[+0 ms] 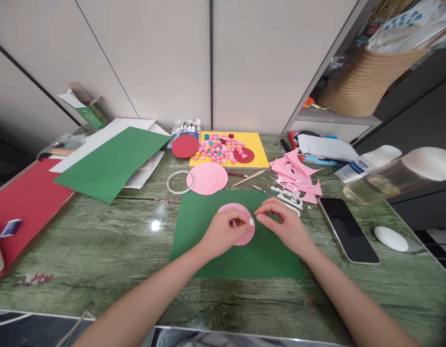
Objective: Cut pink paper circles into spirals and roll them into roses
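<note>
Over a pink paper circle (246,238) my left hand (225,230) is closed in a pinch, with a small white piece (251,221) at its fingertips. Just to the right, my right hand (282,222) has thumb and forefinger brought together; anything between them is too small to make out. The circle lies on a dark green paper sheet (216,265), partly covered by my left hand. Behind the sheet are overlapping pink circles (204,179) and a roll of tape (168,183). White-handled scissors (291,198) rest near my right hand.
Pink paper scraps (295,176) lie behind the scissors. Small pink balls (219,150) cover part of a yellow sheet (257,144). A phone (347,231), white mouse (391,239) and clear bottle (385,180) stand right. Green paper (114,161) and a red sheet (24,197) lie left.
</note>
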Demonstrator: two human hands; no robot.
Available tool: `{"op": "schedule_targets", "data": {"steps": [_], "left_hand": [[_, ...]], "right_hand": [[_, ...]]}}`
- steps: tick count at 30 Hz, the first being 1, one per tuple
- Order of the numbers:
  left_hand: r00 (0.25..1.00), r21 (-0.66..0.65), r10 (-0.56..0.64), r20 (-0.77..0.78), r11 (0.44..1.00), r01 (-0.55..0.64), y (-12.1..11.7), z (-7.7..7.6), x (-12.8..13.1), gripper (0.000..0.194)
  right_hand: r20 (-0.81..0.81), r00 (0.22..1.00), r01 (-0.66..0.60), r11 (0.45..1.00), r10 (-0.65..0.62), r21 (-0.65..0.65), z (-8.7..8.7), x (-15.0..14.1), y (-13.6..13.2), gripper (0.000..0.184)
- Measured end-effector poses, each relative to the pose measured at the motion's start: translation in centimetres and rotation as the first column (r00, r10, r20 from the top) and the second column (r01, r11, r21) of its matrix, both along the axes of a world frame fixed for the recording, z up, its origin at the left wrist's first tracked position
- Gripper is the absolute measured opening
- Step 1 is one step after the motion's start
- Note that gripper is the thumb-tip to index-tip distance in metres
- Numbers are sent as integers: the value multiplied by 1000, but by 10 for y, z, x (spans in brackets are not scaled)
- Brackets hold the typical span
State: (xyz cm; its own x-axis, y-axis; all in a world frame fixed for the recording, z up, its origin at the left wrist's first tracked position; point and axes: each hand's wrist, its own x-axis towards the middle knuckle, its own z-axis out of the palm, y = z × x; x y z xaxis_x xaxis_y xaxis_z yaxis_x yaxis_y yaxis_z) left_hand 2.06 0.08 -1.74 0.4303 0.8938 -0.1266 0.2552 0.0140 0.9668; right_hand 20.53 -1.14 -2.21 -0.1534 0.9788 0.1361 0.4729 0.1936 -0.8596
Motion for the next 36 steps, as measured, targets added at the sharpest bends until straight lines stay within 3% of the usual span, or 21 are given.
{"op": "schedule_targets", "data": {"steps": [4, 7, 8, 10, 11, 12, 14, 15, 16, 17, 18, 19, 21, 23, 28, 31, 36], "left_hand": [[1000, 80, -7, -29, 997, 9, -2, 0, 1, 8], [1000, 1, 0, 29, 1000, 0, -2, -2, 0, 8], [997, -71, 2, 80, 998, 4, 0, -3, 0, 11], [984, -235, 21, 178, 972, 22, 3, -4, -2, 18], [980, -291, 30, 197, 956, 29, 4, -3, -3, 22], [982, -313, 28, 186, 949, 32, 6, -1, -4, 24], [997, -198, -26, 67, 979, 39, 7, 6, -7, 25], [995, -80, -88, -44, 993, 84, 6, 10, -9, 24], [974, 75, -113, -196, 989, 130, 5, 14, -12, 24], [926, 235, -88, -368, 954, 185, 3, 17, -14, 25], [855, 354, -37, -518, 900, 253, 1, 18, -17, 27], [771, 404, -13, -637, 846, 348, -2, 17, -20, 27], [638, 403, -12, -770, 767, 500, -8, 9, -25, 29], [587, 415, 1, -810, 708, 571, -14, -3, -29, 31], [604, 511, 64, -795, 608, 608, -20, -27, -34, 34], [650, 573, 94, -754, 578, 581, -18, -31, -36, 33], [677, 579, 70, -733, 587, 566, -15, -30, -38, 33]], "right_hand": [[109, 993, -52, 998, 49, 19, 3, -5, -4, 5], [219, 976, -56, 973, 6, 224, -1, -5, -10, 6], [255, 966, -60, 931, -36, 359, -2, -5, -13, 7], [279, 950, -77, 765, -137, 639, -2, -4, -20, 8], [259, 952, -82, 674, -166, 734, 0, -4, -23, 9], [230, 956, -62, 640, -183, 766, 3, -4, -25, 10], [145, 969, 41, 711, -199, 702, 11, -4, -25, 11], [107, 978, 78, 794, -177, 603, 16, -4, -21, 11], [106, 988, 55, 898, -112, 437, 21, -4, -16, 8], [98, 995, -14, 965, -12, 262, 25, -3, -8, 7], [92, 993, -87, 991, 78, 103, 27, -3, 1, 10], [114, 976, -182, 983, 185, -36, 29, -2, 11, 12], [134, 923, -321, 912, 362, -254, 29, -3, 32, 15], [140, 872, -396, 844, 470, -362, 26, -8, 51, 17], [211, 741, -509, 738, 638, -443, 11, -25, 75, 15], [235, 752, -470, 751, 616, -464, 4, -29, 76, 15], [261, 785, -421, 793, 562, -439, -2, -29, 69, 14]]}}
